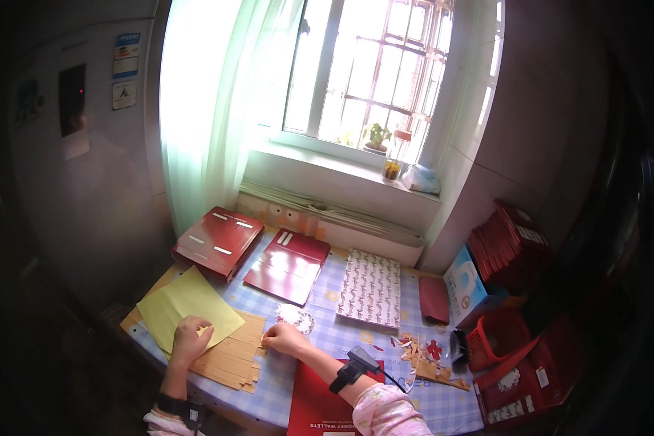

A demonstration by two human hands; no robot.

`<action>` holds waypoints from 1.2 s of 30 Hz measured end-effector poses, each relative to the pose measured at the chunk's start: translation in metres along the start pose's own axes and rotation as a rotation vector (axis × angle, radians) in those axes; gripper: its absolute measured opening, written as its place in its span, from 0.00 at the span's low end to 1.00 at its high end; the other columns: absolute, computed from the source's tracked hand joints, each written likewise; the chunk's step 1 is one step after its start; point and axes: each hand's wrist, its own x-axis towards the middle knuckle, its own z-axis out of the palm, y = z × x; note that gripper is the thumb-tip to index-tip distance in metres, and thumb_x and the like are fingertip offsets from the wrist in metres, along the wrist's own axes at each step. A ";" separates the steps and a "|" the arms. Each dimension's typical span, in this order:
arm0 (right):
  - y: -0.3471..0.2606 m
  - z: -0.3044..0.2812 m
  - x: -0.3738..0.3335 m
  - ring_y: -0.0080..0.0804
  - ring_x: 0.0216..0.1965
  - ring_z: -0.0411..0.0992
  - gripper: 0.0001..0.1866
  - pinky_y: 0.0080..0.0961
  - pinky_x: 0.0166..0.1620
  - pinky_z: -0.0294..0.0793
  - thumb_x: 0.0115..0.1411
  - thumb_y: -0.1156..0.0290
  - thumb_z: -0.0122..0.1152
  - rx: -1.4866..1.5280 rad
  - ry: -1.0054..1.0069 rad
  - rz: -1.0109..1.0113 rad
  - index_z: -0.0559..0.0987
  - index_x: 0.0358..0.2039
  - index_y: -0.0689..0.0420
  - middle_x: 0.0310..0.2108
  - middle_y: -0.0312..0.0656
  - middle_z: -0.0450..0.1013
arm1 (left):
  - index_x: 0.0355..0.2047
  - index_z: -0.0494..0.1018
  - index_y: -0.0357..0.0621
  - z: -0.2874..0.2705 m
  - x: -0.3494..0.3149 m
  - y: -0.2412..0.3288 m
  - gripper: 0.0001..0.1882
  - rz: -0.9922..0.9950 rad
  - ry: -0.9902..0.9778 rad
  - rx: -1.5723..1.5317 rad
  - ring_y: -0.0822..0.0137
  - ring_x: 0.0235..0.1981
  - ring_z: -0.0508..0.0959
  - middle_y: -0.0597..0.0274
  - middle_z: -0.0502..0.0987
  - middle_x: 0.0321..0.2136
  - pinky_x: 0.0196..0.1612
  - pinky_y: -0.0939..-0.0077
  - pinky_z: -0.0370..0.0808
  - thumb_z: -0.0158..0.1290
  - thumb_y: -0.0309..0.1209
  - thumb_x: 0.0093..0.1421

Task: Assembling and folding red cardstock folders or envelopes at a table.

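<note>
Yellow sheet (185, 298) lies flat, plain, overlapping tan strips (229, 360).
Left hand (192, 338) covers its lower edge, fingers curled; right hand (286, 339) right of it, fingers narrow; can't tell either grip. Red stack (224, 237) sits beyond it.

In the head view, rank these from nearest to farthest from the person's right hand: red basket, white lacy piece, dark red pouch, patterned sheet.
From the right hand:
1. White lacy piece: right beside it, just beyond.
2. Patterned sheet: beyond, to the right.
3. Dark red pouch: farther right, past the sheet.
4. Red basket: farthest, near the table's right side.
</note>
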 end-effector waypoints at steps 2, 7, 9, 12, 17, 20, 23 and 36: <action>-0.004 0.002 -0.001 0.31 0.30 0.73 0.11 0.26 0.36 0.70 0.48 0.63 0.56 -0.048 0.031 0.021 0.79 0.28 0.56 0.26 0.43 0.75 | 0.23 0.74 0.41 -0.007 -0.002 -0.007 0.05 -0.001 0.036 0.023 0.59 0.26 0.72 0.57 0.73 0.24 0.33 0.68 0.69 0.55 0.28 0.44; -0.007 0.003 -0.001 0.33 0.29 0.73 0.11 0.27 0.35 0.70 0.48 0.63 0.54 -0.125 0.106 0.013 0.79 0.27 0.56 0.25 0.44 0.75 | 0.23 0.74 0.41 -0.020 -0.003 -0.020 0.06 -0.009 0.084 0.089 0.59 0.27 0.72 0.57 0.73 0.24 0.34 0.68 0.68 0.56 0.28 0.44; -0.015 -0.006 -0.006 0.36 0.29 0.73 0.11 0.29 0.34 0.70 0.48 0.64 0.54 -0.073 0.024 0.093 0.78 0.27 0.57 0.25 0.44 0.74 | 0.24 0.74 0.41 -0.022 -0.003 -0.024 0.06 0.021 0.081 0.108 0.58 0.27 0.72 0.57 0.73 0.24 0.35 0.68 0.68 0.56 0.28 0.43; -0.010 -0.006 -0.003 0.38 0.29 0.72 0.11 0.31 0.34 0.69 0.48 0.63 0.54 -0.083 -0.032 0.047 0.77 0.27 0.57 0.27 0.44 0.74 | 0.24 0.74 0.42 -0.019 -0.009 -0.013 0.06 0.169 0.095 0.249 0.58 0.29 0.72 0.56 0.73 0.25 0.36 0.67 0.68 0.55 0.29 0.44; -0.014 -0.001 -0.011 0.39 0.33 0.72 0.12 0.31 0.37 0.69 0.49 0.62 0.55 -0.146 0.053 0.057 0.76 0.29 0.55 0.29 0.44 0.74 | 0.33 0.72 0.47 0.014 -0.018 0.045 0.12 0.583 -0.282 0.260 0.63 0.38 0.72 0.61 0.73 0.35 0.42 0.68 0.67 0.53 0.35 0.48; -0.019 -0.001 -0.016 0.40 0.36 0.71 0.12 0.32 0.38 0.68 0.49 0.61 0.54 -0.188 0.062 0.066 0.76 0.30 0.54 0.30 0.44 0.74 | 0.40 0.71 0.49 0.034 -0.020 0.058 0.15 0.754 -0.320 0.393 0.65 0.42 0.72 0.65 0.72 0.41 0.44 0.71 0.67 0.50 0.38 0.52; -0.021 -0.003 -0.020 0.40 0.38 0.71 0.13 0.33 0.39 0.68 0.50 0.60 0.54 -0.211 0.076 0.067 0.76 0.32 0.53 0.32 0.45 0.74 | 0.42 0.70 0.48 0.042 -0.021 0.053 0.16 0.713 -0.388 0.406 0.66 0.45 0.71 0.65 0.72 0.42 0.47 0.71 0.65 0.47 0.40 0.55; 0.001 0.006 -0.019 0.41 0.37 0.70 0.12 0.34 0.39 0.68 0.52 0.61 0.52 -0.153 0.258 -0.139 0.75 0.32 0.54 0.32 0.44 0.72 | 0.39 0.71 0.46 0.045 -0.021 0.047 0.14 0.700 -0.385 0.303 0.63 0.43 0.73 0.59 0.74 0.37 0.45 0.70 0.69 0.50 0.36 0.53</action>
